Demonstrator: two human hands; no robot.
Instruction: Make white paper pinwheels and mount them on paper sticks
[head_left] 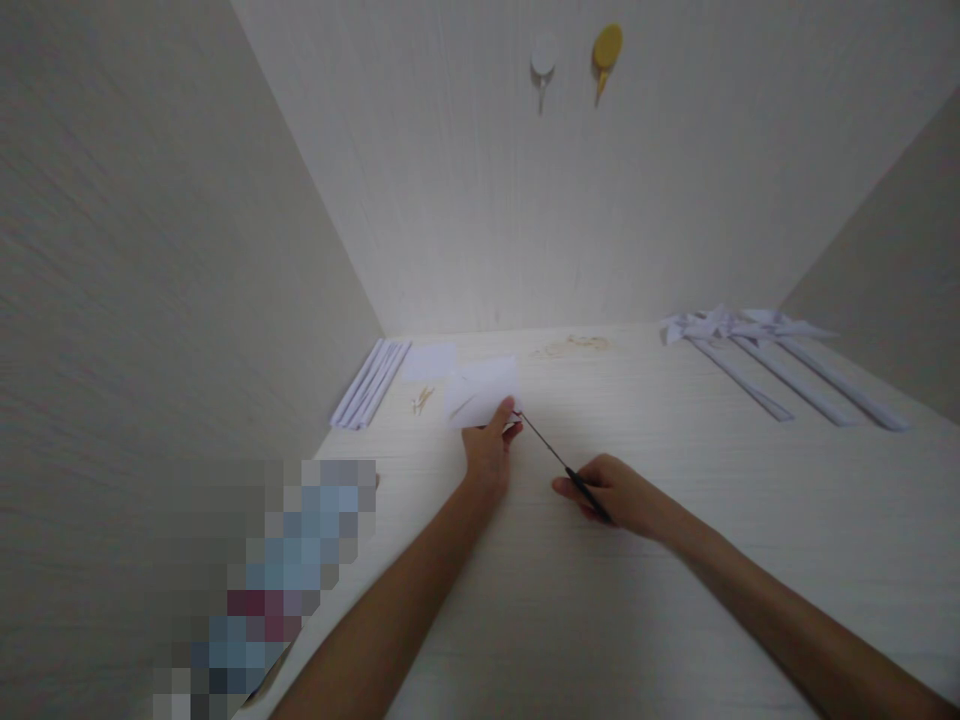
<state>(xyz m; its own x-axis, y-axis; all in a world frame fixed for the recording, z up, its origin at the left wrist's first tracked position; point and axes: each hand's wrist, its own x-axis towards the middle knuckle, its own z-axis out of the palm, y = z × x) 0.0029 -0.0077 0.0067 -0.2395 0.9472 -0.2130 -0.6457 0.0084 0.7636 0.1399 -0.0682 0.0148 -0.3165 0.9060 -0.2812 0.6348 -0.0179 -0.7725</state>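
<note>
We see the person's left hand reaching forward over the pale bench, its grip pinched narrow on the near right corner of a white sheet of paper, thumb and fingers closed on the edge. The sheet lies low near the back of the bench, a little left of centre; we cannot tell whether it rests flat or is lifted slightly. The right hand sits just right of the left and nearer to us, its grip closed around the dark handles of a pair of scissors. The thin blades run up and to the left, and their tip meets the paper right beside the left fingers; whether the blades stand parted we cannot tell. Behind the sheet lies a smaller paper slip, and just left of it a few small tan sticks. Against the left wall we see a bundle of white paper strips lying side by side. Well apart, on the far right of the bench, lie folded paper pinwheels on long white stems. High on the back wall hang a white hook and a yellow hook close together.
</note>
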